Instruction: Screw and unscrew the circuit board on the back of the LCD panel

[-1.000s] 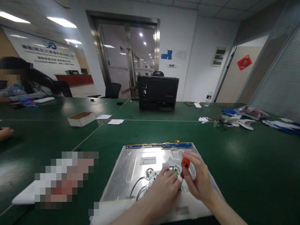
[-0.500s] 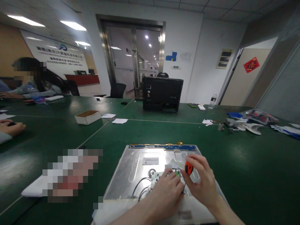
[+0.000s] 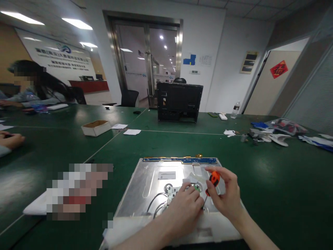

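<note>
A flat silver metal panel [image 3: 151, 180] lies on the green table, with a blue circuit strip [image 3: 166, 160] along its far edge. Near its middle is a small pale circuit board [image 3: 171, 191] with black cables. My left hand [image 3: 186, 205] rests over this board, fingers curled near the screwdriver's tip; what they grip is hidden. My right hand [image 3: 227, 192] holds an orange and black screwdriver [image 3: 214, 178] between thumb and fingers. Its thin shaft slants down to the panel beside my left hand.
Beyond the panel stands a black monitor housing [image 3: 179, 102]. An open white box [image 3: 96, 128] and papers [image 3: 132, 132] lie to the left. Parts and bags [image 3: 286, 126] sit at the right. A person [image 3: 39, 83] sits at the far left; another person's hand [image 3: 13, 140] shows at the left edge.
My right hand's fingers have shifted around the screwdriver, and more of its orange handle and shaft shows. My left hand stays over the board. The camera view has shifted slightly.
</note>
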Action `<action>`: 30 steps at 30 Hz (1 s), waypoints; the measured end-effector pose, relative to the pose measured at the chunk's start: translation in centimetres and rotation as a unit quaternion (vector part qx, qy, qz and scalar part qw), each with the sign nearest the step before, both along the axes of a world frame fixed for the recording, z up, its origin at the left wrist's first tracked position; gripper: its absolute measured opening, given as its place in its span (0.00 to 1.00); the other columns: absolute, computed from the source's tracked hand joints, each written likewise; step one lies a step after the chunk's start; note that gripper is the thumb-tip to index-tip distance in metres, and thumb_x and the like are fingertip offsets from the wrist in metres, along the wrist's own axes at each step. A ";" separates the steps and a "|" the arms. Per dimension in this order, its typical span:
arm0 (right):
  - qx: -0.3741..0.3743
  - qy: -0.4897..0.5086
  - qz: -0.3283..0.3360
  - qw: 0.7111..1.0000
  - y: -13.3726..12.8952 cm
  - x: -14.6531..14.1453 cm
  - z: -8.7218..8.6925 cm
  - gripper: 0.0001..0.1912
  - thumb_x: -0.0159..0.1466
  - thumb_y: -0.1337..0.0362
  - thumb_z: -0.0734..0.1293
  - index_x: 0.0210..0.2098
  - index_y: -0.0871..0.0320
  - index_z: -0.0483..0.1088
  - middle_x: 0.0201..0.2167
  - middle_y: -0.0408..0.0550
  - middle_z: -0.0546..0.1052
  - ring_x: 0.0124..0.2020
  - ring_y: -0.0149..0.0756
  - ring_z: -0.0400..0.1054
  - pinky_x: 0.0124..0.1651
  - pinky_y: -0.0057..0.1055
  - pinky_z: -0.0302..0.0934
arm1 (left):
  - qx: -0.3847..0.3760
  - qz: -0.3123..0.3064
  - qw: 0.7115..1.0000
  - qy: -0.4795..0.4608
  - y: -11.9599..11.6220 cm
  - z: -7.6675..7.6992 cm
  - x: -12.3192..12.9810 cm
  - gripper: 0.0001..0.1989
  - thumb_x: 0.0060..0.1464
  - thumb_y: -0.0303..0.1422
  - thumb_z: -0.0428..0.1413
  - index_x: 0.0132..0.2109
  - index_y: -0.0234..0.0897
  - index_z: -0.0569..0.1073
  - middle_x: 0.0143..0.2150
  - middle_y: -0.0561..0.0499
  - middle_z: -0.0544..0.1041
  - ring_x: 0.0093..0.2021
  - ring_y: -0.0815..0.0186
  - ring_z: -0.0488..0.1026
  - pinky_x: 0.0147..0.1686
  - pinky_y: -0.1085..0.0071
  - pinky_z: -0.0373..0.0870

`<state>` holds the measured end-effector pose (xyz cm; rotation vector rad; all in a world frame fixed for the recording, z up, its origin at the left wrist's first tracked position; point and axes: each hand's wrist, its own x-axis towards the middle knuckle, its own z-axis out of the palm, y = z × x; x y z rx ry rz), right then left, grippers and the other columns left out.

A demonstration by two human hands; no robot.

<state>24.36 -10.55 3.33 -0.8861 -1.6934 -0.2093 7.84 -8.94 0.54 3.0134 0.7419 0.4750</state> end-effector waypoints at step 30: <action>0.001 -0.053 0.047 0.998 -0.5 -0.1 1.4 0.24 0.59 0.74 0.60 0.55 0.57 0.58 0.44 0.55 0.70 0.45 0.42 0.68 0.43 0.40 0.67 | -0.091 -0.016 0.995 -0.033 0.0 1.3 -0.2 0.08 0.53 0.28 0.52 0.42 0.38 0.69 0.40 0.47 0.74 0.43 0.58 0.68 0.54 0.56 0.54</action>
